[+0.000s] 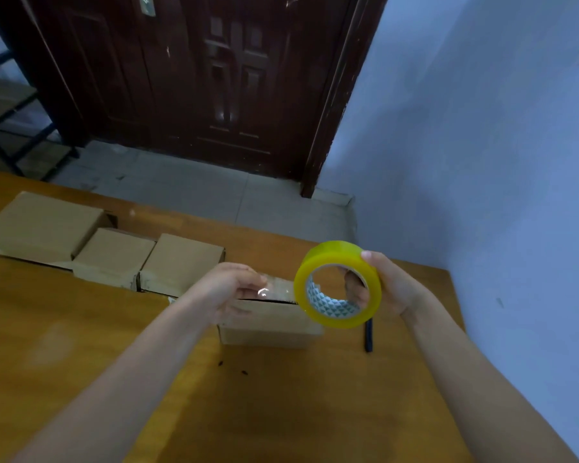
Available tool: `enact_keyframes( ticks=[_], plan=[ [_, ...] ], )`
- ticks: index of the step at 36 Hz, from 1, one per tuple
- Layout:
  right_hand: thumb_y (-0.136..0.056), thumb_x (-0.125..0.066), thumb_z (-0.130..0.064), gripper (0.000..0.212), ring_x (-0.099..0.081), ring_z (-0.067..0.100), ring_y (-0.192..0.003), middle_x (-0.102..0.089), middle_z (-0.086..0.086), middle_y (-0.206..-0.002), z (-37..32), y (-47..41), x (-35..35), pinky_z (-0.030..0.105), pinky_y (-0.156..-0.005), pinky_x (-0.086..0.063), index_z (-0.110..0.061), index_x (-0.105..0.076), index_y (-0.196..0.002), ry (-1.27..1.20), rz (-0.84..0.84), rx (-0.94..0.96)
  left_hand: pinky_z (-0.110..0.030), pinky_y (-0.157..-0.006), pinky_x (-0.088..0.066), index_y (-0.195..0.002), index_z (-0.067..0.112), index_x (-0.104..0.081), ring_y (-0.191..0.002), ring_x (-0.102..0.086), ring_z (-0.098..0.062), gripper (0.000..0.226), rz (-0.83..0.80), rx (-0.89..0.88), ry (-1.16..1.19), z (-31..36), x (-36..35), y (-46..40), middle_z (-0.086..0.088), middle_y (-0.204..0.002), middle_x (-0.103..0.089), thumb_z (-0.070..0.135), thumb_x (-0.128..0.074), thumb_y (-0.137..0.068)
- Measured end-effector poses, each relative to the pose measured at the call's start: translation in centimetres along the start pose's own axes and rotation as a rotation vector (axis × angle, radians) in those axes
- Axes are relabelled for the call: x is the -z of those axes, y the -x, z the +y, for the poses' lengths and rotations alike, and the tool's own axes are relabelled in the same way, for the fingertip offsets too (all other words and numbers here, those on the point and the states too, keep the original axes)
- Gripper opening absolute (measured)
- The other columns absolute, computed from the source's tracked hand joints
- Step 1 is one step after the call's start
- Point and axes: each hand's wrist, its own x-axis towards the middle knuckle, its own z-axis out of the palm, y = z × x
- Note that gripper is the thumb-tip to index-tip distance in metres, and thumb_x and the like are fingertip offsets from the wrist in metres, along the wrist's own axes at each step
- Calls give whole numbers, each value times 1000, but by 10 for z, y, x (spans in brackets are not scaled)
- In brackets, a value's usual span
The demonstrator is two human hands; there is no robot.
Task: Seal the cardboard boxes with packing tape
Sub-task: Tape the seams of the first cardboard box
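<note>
A yellow roll of clear packing tape (338, 285) hangs in the air, gripped by my right hand (390, 285) with fingers through its core. A short strip of tape (278, 287) stretches left from the roll, and my left hand (229, 289) pinches its free end. Both hands hover just above a small cardboard box (268, 324) on the wooden table (81, 329). Three more cardboard boxes (114, 252) lie in a row at the table's far left.
A dark pen-like tool (368, 335) lies on the table right of the small box. A blue wall (482, 162) borders the table's right side. Beyond the far edge are a tiled floor, a dark wooden door (198, 78) and metal shelving (10, 111).
</note>
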Motion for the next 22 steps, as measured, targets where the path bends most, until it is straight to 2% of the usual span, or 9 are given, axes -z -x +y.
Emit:
enact_keyframes(
  ticks=[2, 4, 6, 9, 11, 14, 16, 20, 22],
  plan=[
    [-70, -67, -64, 52, -53, 13, -41, -57, 3, -48, -7, 1, 4, 22, -47, -46, -12, -65, -67, 98, 7, -50, -48, -82, -52, -74, 7, -58, -69, -62, -17, 17, 40, 8, 18, 0, 7, -1, -3, -66, -63, 3, -56, -90],
    [-66, -68, -62, 46, -59, 13, -49, -64, 1, -57, -18, 5, 6, 23, -51, -48, -17, -68, -72, 328, 79, -134, -51, -85, -52, -79, 6, -60, -81, -63, -23, 13, 95, 3, 51, 2, 21, -1, -9, -80, -64, 5, -55, -91],
    [-69, -68, -60, 49, -68, 14, -73, -70, -3, -82, -27, 7, 10, 27, -68, -54, -18, -66, -94, 683, 184, -328, -52, -85, -51, -82, 6, -59, -86, -63, -25, 10, 131, -19, 55, 4, 38, 1, -11, -85, -66, 5, -55, -91],
    [-80, -61, -61, 54, -62, 19, -100, -63, -1, -110, -29, 5, 17, 33, -89, -50, -17, -57, -112, 1218, 154, -658, -47, -83, -51, -87, 4, -61, -85, -66, -21, 6, 170, -71, -5, 5, 51, 5, -6, -79, -72, 6, -56, -90],
    [-76, -62, -65, 59, -63, 17, -99, -65, -2, -109, -31, 4, 23, 32, -87, -50, -16, -60, -109, 1248, 123, -693, -45, -83, -51, -85, 5, -62, -85, -67, -19, 7, 178, -95, -47, 3, 53, 6, -3, -78, -73, 7, -58, -90],
    [-55, -61, -73, 58, -68, 8, -82, -71, -10, -89, -36, 11, 37, 25, -73, -53, -28, -66, -91, 1059, 147, -539, -45, -85, -51, -82, 8, -62, -86, -67, -19, 9, 133, -92, -43, -3, 55, 6, -5, -83, -72, 10, -58, -90],
    [-51, -62, -71, 55, -68, 7, -76, -71, -12, -80, -37, 14, 43, 23, -68, -51, -28, -68, -85, 995, 177, -468, -44, -86, -51, -86, 8, -63, -89, -67, -20, 9, 120, -77, -46, -10, 56, 3, -8, -91, -72, 11, -57, -91],
    [-78, -69, -52, 33, -62, 10, -68, -66, -8, -71, -22, 7, 48, 24, -63, -45, -19, -70, -81, 1018, 220, -461, -41, -88, -52, -89, 4, -62, -88, -66, -22, 10, 152, -71, 9, -25, 54, -9, -13, -95, -70, 11, -56, -93],
    [-84, -65, -48, 37, -57, 13, -67, -64, -1, -76, -11, 3, 49, 28, -62, -41, -11, -69, -88, 1140, 249, -467, -39, -90, -52, -90, 3, -62, -87, -66, -21, 11, 159, -50, 14, -34, 52, -15, -11, -90, -69, 12, -56, -94]
  ],
)
